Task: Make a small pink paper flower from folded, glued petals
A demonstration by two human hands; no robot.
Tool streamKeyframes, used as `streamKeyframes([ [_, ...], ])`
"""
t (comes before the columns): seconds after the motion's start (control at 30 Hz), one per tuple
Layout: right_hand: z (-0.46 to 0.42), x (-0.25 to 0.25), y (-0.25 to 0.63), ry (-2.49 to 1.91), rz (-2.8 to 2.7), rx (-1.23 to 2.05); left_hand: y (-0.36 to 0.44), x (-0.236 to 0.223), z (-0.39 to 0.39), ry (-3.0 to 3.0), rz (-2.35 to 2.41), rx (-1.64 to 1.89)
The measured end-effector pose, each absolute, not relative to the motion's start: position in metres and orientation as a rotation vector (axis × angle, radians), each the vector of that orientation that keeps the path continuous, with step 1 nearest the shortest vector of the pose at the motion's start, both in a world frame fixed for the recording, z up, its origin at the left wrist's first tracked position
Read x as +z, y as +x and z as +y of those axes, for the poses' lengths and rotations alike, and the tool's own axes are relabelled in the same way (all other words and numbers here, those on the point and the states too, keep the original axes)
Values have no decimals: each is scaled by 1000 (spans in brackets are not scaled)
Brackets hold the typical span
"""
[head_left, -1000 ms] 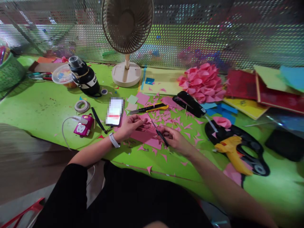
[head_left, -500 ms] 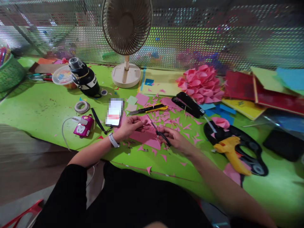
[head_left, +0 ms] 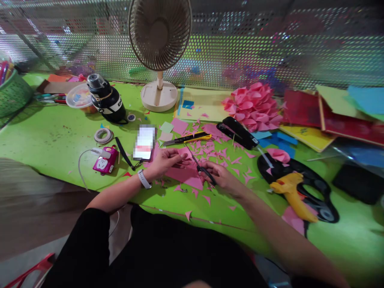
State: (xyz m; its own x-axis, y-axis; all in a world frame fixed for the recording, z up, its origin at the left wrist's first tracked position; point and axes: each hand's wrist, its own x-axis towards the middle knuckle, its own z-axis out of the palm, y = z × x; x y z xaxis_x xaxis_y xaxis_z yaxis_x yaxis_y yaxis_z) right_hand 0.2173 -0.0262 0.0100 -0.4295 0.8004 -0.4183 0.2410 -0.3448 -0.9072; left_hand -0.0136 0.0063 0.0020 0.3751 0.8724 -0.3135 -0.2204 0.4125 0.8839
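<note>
My right hand [head_left: 220, 176] has its fingers wrapped round the dark handles of a pair of scissors [head_left: 207, 174], whose thin blades point up and left. Just left of the blades, my left hand [head_left: 165, 162] pinches a small piece of pink paper [head_left: 181, 152], partly hidden by the thumb and fingers. A larger pink sheet [head_left: 189, 178] lies flat on the green table beneath both hands. Small pointed pink scraps [head_left: 216, 150] are strewn around it. Beyond my hands rests a yellow and black utility knife [head_left: 196, 137].
A phone [head_left: 144, 142], a pink plug adapter [head_left: 105, 160] and a tape roll [head_left: 103, 136] lie left. A black bottle [head_left: 106, 98] and a fan [head_left: 159, 96] stand behind. At right are a stapler [head_left: 238, 133], a pink paper flower [head_left: 253, 106] and a yellow glue gun [head_left: 289, 190].
My left hand has shifted very slightly, its fingers turning a little beside the blades. The right hand and scissors stay almost in place.
</note>
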Motion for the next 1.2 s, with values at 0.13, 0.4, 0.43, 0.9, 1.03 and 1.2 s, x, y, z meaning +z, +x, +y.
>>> streamKeyframes([
  [0.13,-27,9,218,-1327,-1487,1832,-14,5,6,864,934,849],
  [0.4,-27,11,217,-1353,-1492,1826,-15,3,6,879,936,846],
  [0.43,-28,11,217,-1360,-1484,1828,-15,2,6,879,938,848],
  [0.9,-28,23,209,-1411,-1446,1742,-15,2,9,775,933,889],
  [1.03,-28,22,208,-1419,-1444,1742,-15,0,10,731,933,905],
  [1.2,-30,17,209,-1394,-1436,1755,-13,3,8,725,902,899],
])
